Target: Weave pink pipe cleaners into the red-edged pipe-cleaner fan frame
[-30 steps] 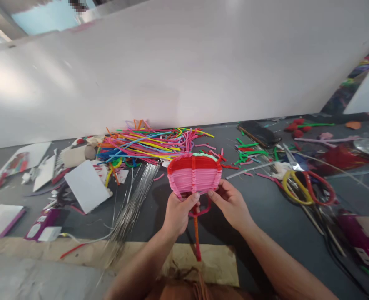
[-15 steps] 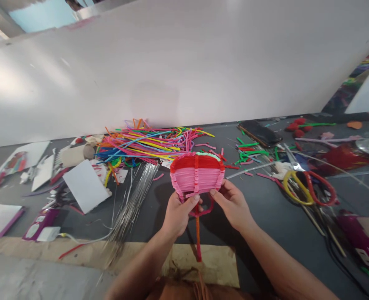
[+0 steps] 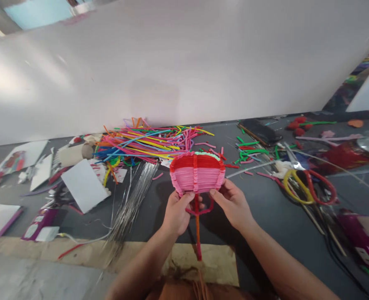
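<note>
A pipe-cleaner piece (image 3: 200, 175) is held up over the table between my hands. Its body is wound in rows of pink with a red band above, pale green at the top edge, and a rib down the middle. Below it hang a dark pink loop and an orange-red stem. My left hand (image 3: 177, 212) grips its lower left edge, thumb on the front. With thumb and fingers my right hand (image 3: 234, 204) pinches the lower right edge. Some fingers are hidden behind the piece.
Behind lies a heap of coloured pipe cleaners (image 3: 143, 143), with thin metal wires (image 3: 134, 204) nearer on the left. To the right are scissors (image 3: 297, 179), cut green pieces (image 3: 250, 154), a black phone-like object (image 3: 259, 132) and a red can (image 3: 337, 162). A white card (image 3: 84, 187) lies left.
My left thumb has shifted slightly left along the piece's lower edge. A short pink end that stuck out by that thumb no longer shows. My right hand has stayed put.
</note>
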Demonstrator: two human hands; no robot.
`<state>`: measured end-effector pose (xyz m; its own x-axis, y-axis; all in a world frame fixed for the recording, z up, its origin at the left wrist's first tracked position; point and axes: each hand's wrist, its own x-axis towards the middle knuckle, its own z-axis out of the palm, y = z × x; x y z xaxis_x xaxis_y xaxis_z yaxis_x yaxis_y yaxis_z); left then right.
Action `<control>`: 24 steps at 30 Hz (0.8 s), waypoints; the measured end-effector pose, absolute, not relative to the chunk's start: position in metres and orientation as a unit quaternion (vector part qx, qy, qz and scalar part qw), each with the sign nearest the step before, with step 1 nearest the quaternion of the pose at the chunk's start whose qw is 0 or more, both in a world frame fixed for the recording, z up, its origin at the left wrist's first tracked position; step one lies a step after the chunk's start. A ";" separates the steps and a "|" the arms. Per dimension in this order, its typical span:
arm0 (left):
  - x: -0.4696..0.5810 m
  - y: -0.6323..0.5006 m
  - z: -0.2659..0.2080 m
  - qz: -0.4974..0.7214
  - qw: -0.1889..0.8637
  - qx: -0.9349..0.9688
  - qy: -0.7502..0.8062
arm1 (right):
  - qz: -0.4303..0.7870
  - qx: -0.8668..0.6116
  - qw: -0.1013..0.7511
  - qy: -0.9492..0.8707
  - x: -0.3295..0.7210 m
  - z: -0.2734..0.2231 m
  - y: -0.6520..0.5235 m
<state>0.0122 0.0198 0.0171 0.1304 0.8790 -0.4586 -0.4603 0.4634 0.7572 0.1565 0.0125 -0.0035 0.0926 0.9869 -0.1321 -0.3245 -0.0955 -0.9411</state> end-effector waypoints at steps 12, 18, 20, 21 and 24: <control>0.014 0.023 0.018 0.471 0.706 0.223 0.480 | 0.585 -0.460 0.582 -0.329 0.155 -0.006 0.013; 0.015 0.020 0.019 0.499 0.683 0.230 0.482 | 0.598 -0.466 0.565 -0.324 0.159 -0.003 0.013; 0.014 0.020 0.018 0.500 0.679 0.235 0.484 | 0.602 -0.472 0.555 -0.326 0.160 -0.002 0.013; 0.014 0.020 0.018 0.499 0.679 0.236 0.484 | 0.602 -0.477 0.550 -0.329 0.160 -0.002 0.013; 0.014 0.020 0.017 0.500 0.677 0.238 0.485 | 0.591 -0.491 0.540 -0.344 0.160 -0.002 0.013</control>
